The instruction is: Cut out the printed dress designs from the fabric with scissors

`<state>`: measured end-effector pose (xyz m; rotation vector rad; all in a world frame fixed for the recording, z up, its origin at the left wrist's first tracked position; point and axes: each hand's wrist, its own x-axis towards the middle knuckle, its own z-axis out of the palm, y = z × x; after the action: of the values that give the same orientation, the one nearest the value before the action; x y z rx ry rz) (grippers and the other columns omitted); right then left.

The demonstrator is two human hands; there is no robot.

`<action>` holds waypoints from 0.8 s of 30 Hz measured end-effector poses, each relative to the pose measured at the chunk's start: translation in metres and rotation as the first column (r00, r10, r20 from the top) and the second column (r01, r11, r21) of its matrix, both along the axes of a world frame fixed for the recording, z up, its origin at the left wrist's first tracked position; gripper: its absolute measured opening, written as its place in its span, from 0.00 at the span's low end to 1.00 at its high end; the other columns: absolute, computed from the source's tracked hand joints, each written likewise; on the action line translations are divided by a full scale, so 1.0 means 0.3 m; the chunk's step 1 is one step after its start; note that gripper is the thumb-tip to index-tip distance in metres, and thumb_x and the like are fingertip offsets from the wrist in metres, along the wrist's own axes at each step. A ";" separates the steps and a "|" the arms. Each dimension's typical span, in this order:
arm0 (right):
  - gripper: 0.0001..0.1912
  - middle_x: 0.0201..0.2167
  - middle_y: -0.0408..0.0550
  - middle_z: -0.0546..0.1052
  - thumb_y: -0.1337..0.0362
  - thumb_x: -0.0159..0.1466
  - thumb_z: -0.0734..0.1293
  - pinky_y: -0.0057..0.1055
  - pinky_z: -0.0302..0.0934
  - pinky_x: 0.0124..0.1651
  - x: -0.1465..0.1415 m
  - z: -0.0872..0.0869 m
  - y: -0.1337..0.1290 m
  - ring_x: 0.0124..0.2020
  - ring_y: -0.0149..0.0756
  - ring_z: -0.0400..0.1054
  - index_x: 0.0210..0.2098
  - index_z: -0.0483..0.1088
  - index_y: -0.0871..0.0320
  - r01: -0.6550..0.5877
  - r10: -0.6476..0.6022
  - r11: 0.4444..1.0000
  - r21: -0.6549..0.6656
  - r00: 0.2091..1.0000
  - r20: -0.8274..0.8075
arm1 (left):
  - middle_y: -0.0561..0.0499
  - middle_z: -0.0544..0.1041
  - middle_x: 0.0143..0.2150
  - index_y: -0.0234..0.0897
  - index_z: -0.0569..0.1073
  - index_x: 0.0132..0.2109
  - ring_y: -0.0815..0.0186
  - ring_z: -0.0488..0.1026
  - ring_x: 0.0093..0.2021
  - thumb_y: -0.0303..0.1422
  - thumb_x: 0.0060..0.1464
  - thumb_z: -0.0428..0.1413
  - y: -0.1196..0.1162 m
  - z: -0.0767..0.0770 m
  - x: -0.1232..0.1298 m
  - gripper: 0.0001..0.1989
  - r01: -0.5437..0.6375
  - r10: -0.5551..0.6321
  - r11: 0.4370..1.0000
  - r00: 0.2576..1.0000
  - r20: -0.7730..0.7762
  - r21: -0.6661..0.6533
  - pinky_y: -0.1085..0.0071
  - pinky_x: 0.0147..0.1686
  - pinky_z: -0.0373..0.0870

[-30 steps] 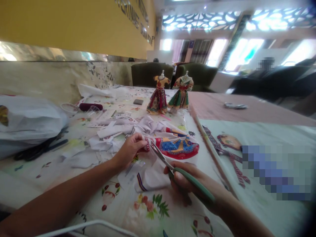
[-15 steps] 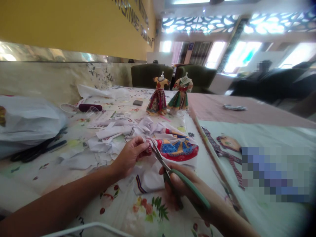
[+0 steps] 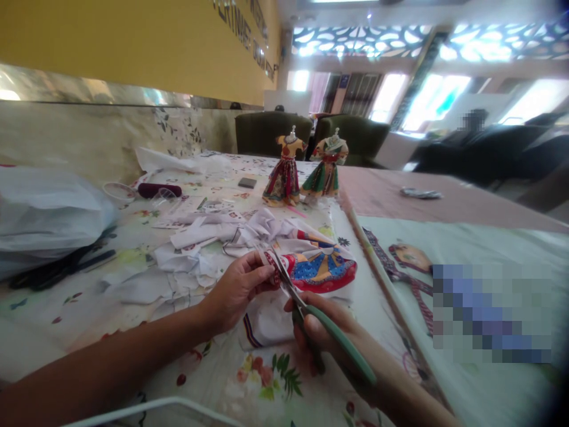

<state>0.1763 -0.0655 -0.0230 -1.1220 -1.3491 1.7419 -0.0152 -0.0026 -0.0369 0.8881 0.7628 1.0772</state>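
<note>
In the head view, the person's left hand (image 3: 237, 287) pinches the edge of a white printed fabric piece bearing a red, blue and yellow skirt motif (image 3: 317, 264), thumb and fingers closed on the cloth just beside the cut line. The right hand (image 3: 326, 338) is closed through the loops of green-handled scissors (image 3: 311, 314), whose blades are parted slightly and touch the red border near the left fingertips. The fabric lies on a floral tablecloth (image 3: 267, 379), among crumpled white offcuts (image 3: 195, 261).

To cut well, the cloth is best kept taut between the pinch and the blades, with the left hand turning the piece so that the scissors follow the curved red edge in short snips.

Two small dressed mannequins (image 3: 306, 172) stand farther back. Raised lettering on the yellow wall (image 3: 249, 29) is too oblique to read.
</note>
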 end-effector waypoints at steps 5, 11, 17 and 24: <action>0.36 0.18 0.39 0.69 0.32 0.52 0.71 0.28 0.58 0.24 -0.003 0.027 -0.005 0.19 0.30 0.62 0.42 0.68 0.59 0.008 -0.008 1.000 0.005 0.999 0.031 | 0.51 0.78 0.34 0.33 0.76 0.37 0.70 0.73 0.33 0.33 0.45 0.70 -0.003 0.002 0.003 0.14 -0.068 0.068 0.998 0.998 -0.015 0.019 0.71 0.39 0.73; 0.36 0.18 0.38 0.69 0.32 0.53 0.70 0.27 0.58 0.24 -0.004 0.019 -0.004 0.19 0.30 0.61 0.42 0.68 0.58 0.000 0.000 1.000 0.018 0.999 0.036 | 0.52 0.77 0.32 0.33 0.75 0.36 0.71 0.71 0.30 0.33 0.46 0.70 -0.009 0.011 0.007 0.14 -0.041 0.042 0.998 0.999 -0.009 0.041 0.73 0.34 0.71; 0.36 0.19 0.38 0.68 0.33 0.54 0.71 0.26 0.56 0.23 -0.003 0.010 -0.005 0.18 0.29 0.61 0.42 0.68 0.59 0.012 -0.013 1.000 0.019 1.000 0.027 | 0.52 0.78 0.34 0.35 0.74 0.39 0.71 0.72 0.32 0.31 0.48 0.69 -0.012 0.011 0.005 0.14 -0.049 0.050 0.996 0.999 -0.011 0.075 0.74 0.34 0.70; 0.33 0.20 0.38 0.68 0.35 0.55 0.71 0.26 0.58 0.23 -0.004 -0.005 -0.010 0.18 0.28 0.60 0.43 0.68 0.58 0.034 -0.034 0.999 0.003 0.999 -0.014 | 0.50 0.80 0.41 0.37 0.71 0.46 0.68 0.76 0.37 0.29 0.53 0.65 -0.020 0.005 0.003 0.14 -0.034 0.034 0.994 0.999 -0.002 0.107 0.72 0.38 0.72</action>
<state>0.1752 -0.0686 -0.0245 -1.1223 -1.3168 1.7194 -0.0143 -0.0084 -0.0355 0.9711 0.7306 1.1554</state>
